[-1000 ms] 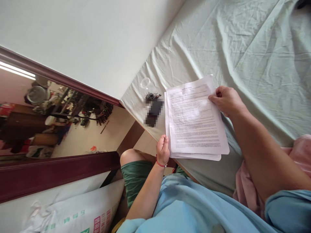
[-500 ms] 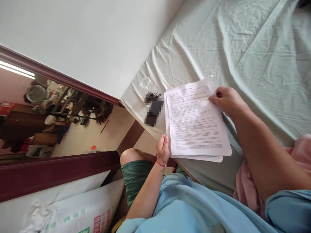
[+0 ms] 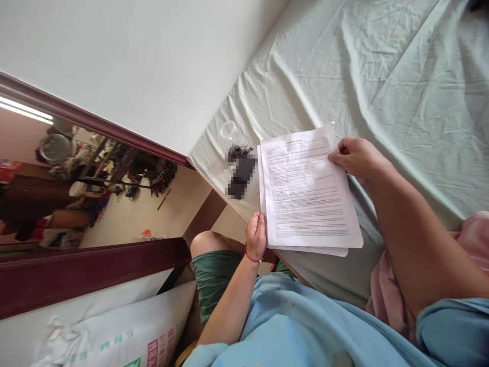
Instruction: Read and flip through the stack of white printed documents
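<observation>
Head view: the pale green cloth [image 3: 401, 102] runs out of frame at the top and right, and the white sack [image 3: 114, 326] is cut off along the bottom. Papers [image 3: 305, 188] are held between both hands over the cloth's near edge; their print is too small to read, and the under sheet [image 3: 340, 252] is mostly covered. Pixelation masks a dark object [image 3: 242, 176] just beside them. Compared with a second ago, the top sheet sits slightly lower, leaving a thinner strip of the under sheet, while both hands are nearly where they were. The right hand [image 3: 361, 159] pinches the upper right edge with curled fingers; the left hand [image 3: 255, 235], fist-like, clasps the lower left edge, fingertips hidden.
</observation>
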`<state>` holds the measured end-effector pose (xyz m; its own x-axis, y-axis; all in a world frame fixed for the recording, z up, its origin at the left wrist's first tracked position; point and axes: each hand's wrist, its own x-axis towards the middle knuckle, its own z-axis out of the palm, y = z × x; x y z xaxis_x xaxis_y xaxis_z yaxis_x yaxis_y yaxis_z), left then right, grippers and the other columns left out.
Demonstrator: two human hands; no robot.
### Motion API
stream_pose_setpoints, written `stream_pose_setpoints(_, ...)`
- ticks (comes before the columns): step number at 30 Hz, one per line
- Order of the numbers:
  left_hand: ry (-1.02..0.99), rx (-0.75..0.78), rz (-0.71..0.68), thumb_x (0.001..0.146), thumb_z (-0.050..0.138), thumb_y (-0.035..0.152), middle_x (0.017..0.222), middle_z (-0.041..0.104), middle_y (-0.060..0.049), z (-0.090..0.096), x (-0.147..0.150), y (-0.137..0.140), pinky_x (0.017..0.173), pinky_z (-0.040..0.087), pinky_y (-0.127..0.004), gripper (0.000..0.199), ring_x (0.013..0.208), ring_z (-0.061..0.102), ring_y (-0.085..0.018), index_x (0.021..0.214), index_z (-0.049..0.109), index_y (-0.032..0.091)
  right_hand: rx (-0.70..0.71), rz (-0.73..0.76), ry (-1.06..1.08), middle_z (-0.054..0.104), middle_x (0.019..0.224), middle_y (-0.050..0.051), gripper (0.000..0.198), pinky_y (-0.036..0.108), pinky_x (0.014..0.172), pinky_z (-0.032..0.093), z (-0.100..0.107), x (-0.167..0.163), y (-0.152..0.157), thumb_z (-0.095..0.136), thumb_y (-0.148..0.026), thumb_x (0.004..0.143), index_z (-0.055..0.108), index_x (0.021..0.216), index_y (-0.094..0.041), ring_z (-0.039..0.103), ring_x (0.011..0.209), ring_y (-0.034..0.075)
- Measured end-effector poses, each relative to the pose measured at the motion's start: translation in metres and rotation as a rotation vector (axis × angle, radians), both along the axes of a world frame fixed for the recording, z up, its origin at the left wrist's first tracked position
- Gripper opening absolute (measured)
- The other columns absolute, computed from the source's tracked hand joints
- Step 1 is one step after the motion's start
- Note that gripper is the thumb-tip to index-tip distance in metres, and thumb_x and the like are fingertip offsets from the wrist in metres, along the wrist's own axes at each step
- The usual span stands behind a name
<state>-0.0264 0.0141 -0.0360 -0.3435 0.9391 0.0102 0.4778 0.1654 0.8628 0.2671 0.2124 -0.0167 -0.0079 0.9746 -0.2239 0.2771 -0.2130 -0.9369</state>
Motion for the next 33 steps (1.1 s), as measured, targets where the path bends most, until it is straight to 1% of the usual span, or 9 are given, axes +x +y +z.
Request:
stream_pose_setpoints(3,0.002,0.012,0.017,0.098,0.05,0.074,0.072,0.052,0.0,0.0,0.001,0.001,0.066,0.042,-0.029,0.057,0.068,0.047,-0.016,0.084,0.061,0.021,-0.057,0.044,-0.062,0.06,0.068,-0.001,0.02,0.03,0.055,0.038,0.005,0.001,0.0,0.077,-0.02,0.076,0.058,0.071,-0.024,0.051,0.063,0.016)
stream_pose_setpoints(7,0.033,0.029,0.035,0.097,0.051,0.076,0.069,0.048,0.002,-0.002,0.001,0.001,0.062,0.039,-0.028,0.058,0.065,0.044,-0.015,0.082,0.06,0.021,-0.045,0.057,-0.037,0.06,0.07,0.0,0.02,0.03,0.057,0.04,0.003,0.002,0.001,0.078,-0.018,0.076,0.059,0.072,-0.023,0.052,0.065,0.016)
stream_pose_setpoints(10,0.045,0.027,0.034,0.098,0.051,0.073,0.067,0.046,0.002,-0.004,0.0,0.001,0.06,0.038,-0.028,0.055,0.063,0.042,-0.014,0.083,0.06,0.021,-0.037,0.064,-0.032,0.059,0.07,0.0,0.022,0.031,0.058,0.041,0.003,0.003,0.001,0.08,-0.017,0.075,0.059,0.072,-0.023,0.052,0.065,0.016)
stream_pose_setpoints(16,0.064,0.024,0.016,0.1,0.049,0.07,0.071,0.053,0.001,-0.005,0.001,0.001,0.066,0.043,-0.029,0.052,0.067,0.049,-0.016,0.086,0.061,0.021,-0.087,0.132,-0.105,0.058,0.068,0.0,0.022,0.03,0.054,0.038,0.013,0.009,-0.001,0.08,-0.019,0.075,0.059,0.069,-0.024,0.049,0.061,0.015)
stream_pose_setpoints(20,0.07,0.016,0.02,0.1,0.048,0.07,0.069,0.051,0.002,-0.003,0.002,0.002,0.065,0.041,-0.029,0.053,0.065,0.047,-0.016,0.084,0.059,0.022,-0.055,0.084,-0.21,0.057,0.068,0.0,0.021,0.03,0.052,0.035,0.016,0.01,-0.001,0.08,-0.024,0.076,0.06,0.069,-0.024,0.047,0.06,0.015)
stream_pose_setpoints(22,0.068,0.014,0.023,0.1,0.048,0.071,0.068,0.05,0.002,-0.004,0.002,0.002,0.063,0.04,-0.029,0.053,0.064,0.046,-0.016,0.083,0.059,0.022,-0.034,0.061,-0.208,0.057,0.068,0.0,0.02,0.03,0.053,0.036,0.016,0.009,-0.001,0.079,-0.025,0.077,0.059,0.07,-0.024,0.048,0.061,0.015)
stream_pose_setpoints(26,0.082,0.018,0.027,0.101,0.047,0.07,0.066,0.047,0.003,-0.007,0.0,0.001,0.062,0.038,-0.029,0.053,0.063,0.044,-0.015,0.08,0.057,0.022,-0.048,0.041,-0.172,0.056,0.069,0.0,0.019,0.031,0.054,0.038,0.016,0.007,-0.003,0.076,-0.024,0.078,0.059,0.071,-0.024,0.049,0.062,0.015)
stream_pose_setpoints(30,0.102,0.018,0.029,0.101,0.047,0.07,0.064,0.046,0.003,-0.007,0.0,0.002,0.061,0.037,-0.029,0.053,0.062,0.043,-0.015,0.079,0.055,0.022,-0.04,0.04,-0.167,0.055,0.067,0.0,0.019,0.029,0.051,0.036,0.018,0.006,-0.004,0.077,-0.025,0.076,0.059,0.071,-0.024,0.047,0.06,0.015)
stream_pose_setpoints(33,0.103,0.012,0.036,0.1,0.048,0.071,0.065,0.047,0.003,-0.005,0.001,0.002,0.061,0.038,-0.029,0.054,0.062,0.044,-0.016,0.079,0.056,0.022,-0.048,-0.001,-0.184,0.056,0.068,0.0,0.02,0.029,0.051,0.035,0.022,0.008,-0.005,0.076,-0.023,0.077,0.057,0.072,-0.023,0.047,0.06,0.014)
